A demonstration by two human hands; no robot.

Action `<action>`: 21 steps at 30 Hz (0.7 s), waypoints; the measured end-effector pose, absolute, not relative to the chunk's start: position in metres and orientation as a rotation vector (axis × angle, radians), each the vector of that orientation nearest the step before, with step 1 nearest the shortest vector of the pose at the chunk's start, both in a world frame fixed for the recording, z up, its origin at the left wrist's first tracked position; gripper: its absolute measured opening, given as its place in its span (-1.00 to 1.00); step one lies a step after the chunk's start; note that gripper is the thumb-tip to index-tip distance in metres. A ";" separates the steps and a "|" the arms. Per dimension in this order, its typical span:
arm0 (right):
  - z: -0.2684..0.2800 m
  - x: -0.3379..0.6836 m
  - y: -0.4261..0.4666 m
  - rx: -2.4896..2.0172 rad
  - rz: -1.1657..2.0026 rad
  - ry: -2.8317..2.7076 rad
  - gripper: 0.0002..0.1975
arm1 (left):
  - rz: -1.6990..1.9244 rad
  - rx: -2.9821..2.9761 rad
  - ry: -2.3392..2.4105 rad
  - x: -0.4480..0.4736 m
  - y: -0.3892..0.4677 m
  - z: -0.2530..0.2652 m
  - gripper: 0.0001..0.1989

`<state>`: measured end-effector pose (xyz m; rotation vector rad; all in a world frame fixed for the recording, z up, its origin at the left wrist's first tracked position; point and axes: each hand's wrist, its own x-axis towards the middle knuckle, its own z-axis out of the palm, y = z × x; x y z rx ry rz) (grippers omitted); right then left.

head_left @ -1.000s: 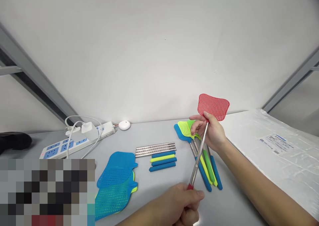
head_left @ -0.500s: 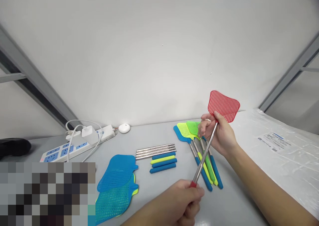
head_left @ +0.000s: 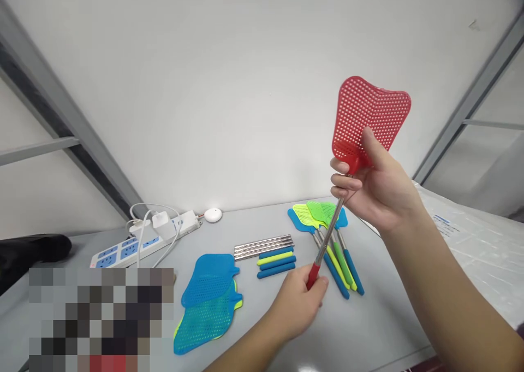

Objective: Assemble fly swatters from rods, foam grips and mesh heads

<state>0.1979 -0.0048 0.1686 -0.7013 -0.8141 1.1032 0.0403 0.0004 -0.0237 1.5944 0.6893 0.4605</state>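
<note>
Swatter (head_left: 341, 110) in red is held between both hands, raised off the counter (head_left: 385, 320), its long axis slanting from a low red handle (head_left: 314, 275) up to the right, where the mesh head stands against the wall (head_left: 245, 88). The left hand (head_left: 301, 303) is nearer the handle, closed round it, with its forearm reaching up from the bottom edge. The right hand (head_left: 382, 192) is at the far end, fingers curled about the neck and thumb lying over the lower mesh, its forearm slanting in from the lower right. Beyond the metal shaft (head_left: 328, 235), a fan of swatters (head_left: 305, 214) lies on the counter; steel rods (head_left: 262, 247), loose grips (head_left: 276, 270) and blue heads (head_left: 208, 276) lie to its left.
</note>
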 end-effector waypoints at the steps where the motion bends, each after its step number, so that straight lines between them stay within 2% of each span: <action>1: 0.172 0.191 -0.005 -0.714 1.108 -0.857 -0.63 | 0.483 1.587 0.696 0.041 0.000 -0.025 -0.70; 6: 0.176 0.153 -0.004 -0.724 1.068 -0.989 -0.49 | 0.609 1.588 0.717 0.042 0.001 -0.028 -0.66; 21: 0.151 0.127 -0.019 -0.801 0.875 -1.204 -0.51 | 0.600 1.543 0.675 0.041 -0.002 -0.035 -0.56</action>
